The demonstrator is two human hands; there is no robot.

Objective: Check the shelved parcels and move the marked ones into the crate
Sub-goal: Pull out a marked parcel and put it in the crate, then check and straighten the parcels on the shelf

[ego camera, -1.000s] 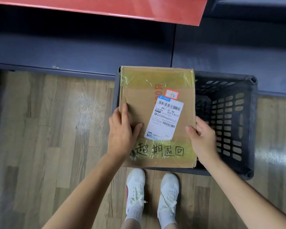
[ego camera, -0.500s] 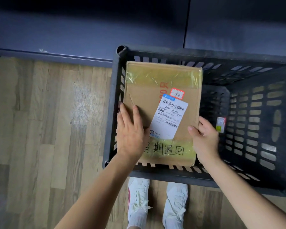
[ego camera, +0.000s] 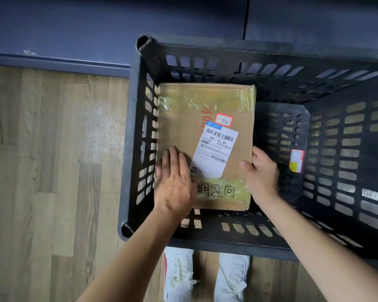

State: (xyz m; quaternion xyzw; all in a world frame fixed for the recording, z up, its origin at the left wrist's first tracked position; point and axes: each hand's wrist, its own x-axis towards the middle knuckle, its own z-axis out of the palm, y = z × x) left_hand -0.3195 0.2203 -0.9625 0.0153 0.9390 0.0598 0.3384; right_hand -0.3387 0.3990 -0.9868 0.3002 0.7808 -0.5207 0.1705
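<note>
A flat brown cardboard parcel [ego camera: 183,118] sits low inside the black slotted crate [ego camera: 227,243], against its left wall. It carries a white shipping label [ego camera: 216,149], a small red-bordered sticker [ego camera: 223,120] and black handwritten characters [ego camera: 218,190] under yellow tape. My left hand [ego camera: 175,182] lies flat, palm down, on the parcel's near left part and covers some of the writing. My right hand [ego camera: 261,173] grips the parcel's right edge, thumb on top and fingers hidden beneath.
The crate stands on a wooden floor [ego camera: 52,171] against a dark blue shelf base [ego camera: 96,29]. To the right of the parcel the crate's bottom [ego camera: 279,127] is bare. A small red and yellow sticker [ego camera: 296,160] is on its inside. My white shoes [ego camera: 179,275] stand just before it.
The parcel has gone down from above the crate's rim to deep inside it, with both hands following. The view has dropped closer, and the red shelf edge is out of sight.
</note>
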